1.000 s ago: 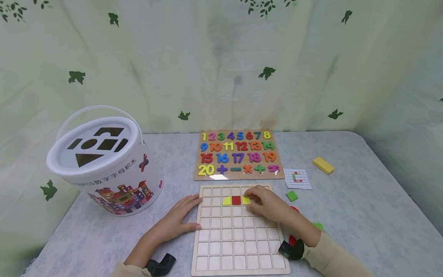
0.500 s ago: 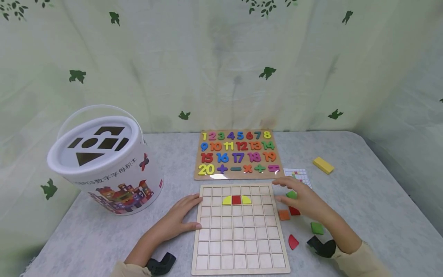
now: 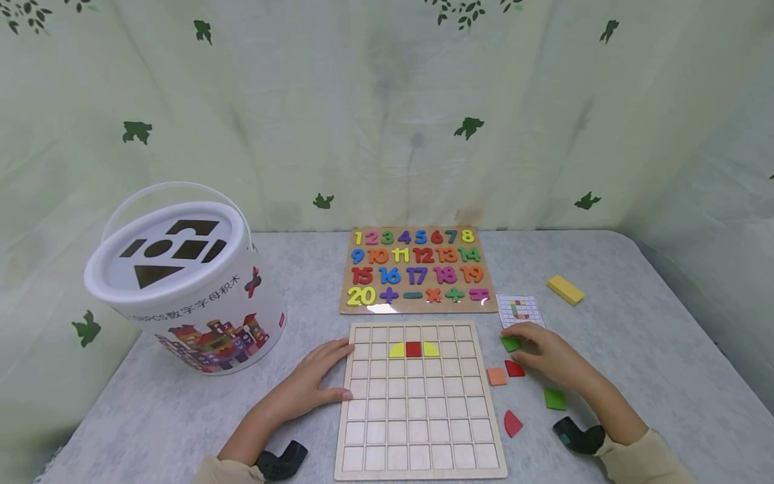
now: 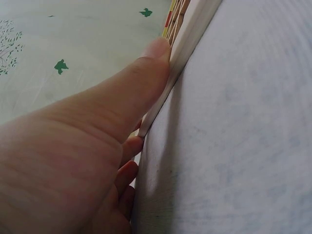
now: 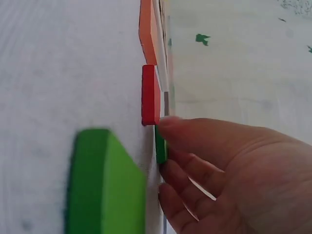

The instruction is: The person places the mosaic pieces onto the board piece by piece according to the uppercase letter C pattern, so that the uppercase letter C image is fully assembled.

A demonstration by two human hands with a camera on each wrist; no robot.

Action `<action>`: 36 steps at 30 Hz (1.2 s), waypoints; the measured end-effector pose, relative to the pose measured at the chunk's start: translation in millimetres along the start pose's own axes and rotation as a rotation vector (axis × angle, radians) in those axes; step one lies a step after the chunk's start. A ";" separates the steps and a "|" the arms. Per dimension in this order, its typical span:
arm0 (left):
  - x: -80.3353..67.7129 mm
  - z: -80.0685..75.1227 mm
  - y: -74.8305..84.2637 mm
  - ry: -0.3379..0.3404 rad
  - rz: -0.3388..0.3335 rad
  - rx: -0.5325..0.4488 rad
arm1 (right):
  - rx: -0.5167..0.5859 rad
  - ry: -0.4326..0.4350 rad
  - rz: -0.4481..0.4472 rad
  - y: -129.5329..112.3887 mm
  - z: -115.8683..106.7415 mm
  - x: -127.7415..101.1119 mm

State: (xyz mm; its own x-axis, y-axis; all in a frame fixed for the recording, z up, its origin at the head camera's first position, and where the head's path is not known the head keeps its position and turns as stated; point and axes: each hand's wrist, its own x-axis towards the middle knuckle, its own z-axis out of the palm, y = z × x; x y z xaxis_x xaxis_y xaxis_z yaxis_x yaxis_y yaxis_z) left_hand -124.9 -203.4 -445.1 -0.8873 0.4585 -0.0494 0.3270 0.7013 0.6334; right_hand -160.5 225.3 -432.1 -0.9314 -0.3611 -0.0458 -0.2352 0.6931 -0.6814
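My left hand [image 3: 317, 376] rests along the left edge of a wooden grid board [image 3: 396, 407], its thumb and fingertips on the rim. In the board's second row lie a red square tile [image 3: 414, 349] and, on either side of it, a yellow quarter-circle tile [image 3: 396, 350] and another yellow tile [image 3: 431, 349]. To the right of the board, my right hand [image 3: 550, 353] pinches a green square tile [image 3: 510, 343] between thumb and fingers, low at the table. The right wrist view shows this green tile [image 5: 161, 145] partly hidden by the thumb.
Near the right hand lie an orange square [image 3: 496, 376], a red piece [image 3: 514, 368], a red quarter-circle [image 3: 512, 423] and another green square [image 3: 554, 398]. Behind are a pattern card [image 3: 529, 306], a yellow block [image 3: 565, 289] and a number board [image 3: 377, 309]. A white bucket [image 3: 205, 316] stands left.
My right hand has let go of the right-hand yellow tile on the board and moved right to the green square tile, which it now grips. The left hand has stayed at the board's edge.
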 end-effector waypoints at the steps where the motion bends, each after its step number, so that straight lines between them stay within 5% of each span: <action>1: 0.1 0.2 0.0 0.000 -0.001 0.002 | -0.007 0.003 0.006 0.9 0.6 0.3; 16: 0.6 -0.6 2.5 -0.009 -0.038 -0.010 | -0.088 0.043 -0.001 -5.4 0.8 1.6; 27: 1.6 0.2 1.9 -0.007 -0.037 -0.014 | -0.068 0.122 -0.256 -50.9 5.3 5.2; 36: -0.2 0.0 0.4 0.002 -0.015 -0.010 | 0.061 0.140 -0.442 -100.6 27.4 19.0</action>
State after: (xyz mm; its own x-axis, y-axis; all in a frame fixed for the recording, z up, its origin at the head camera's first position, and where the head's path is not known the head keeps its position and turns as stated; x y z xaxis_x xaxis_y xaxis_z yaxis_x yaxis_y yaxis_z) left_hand -124.6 -203.2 -444.9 -0.8928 0.4467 -0.0576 0.3102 0.7027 0.6403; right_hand -146.9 131.6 -384.5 -0.7752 -0.5228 0.3546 -0.6048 0.4520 -0.6557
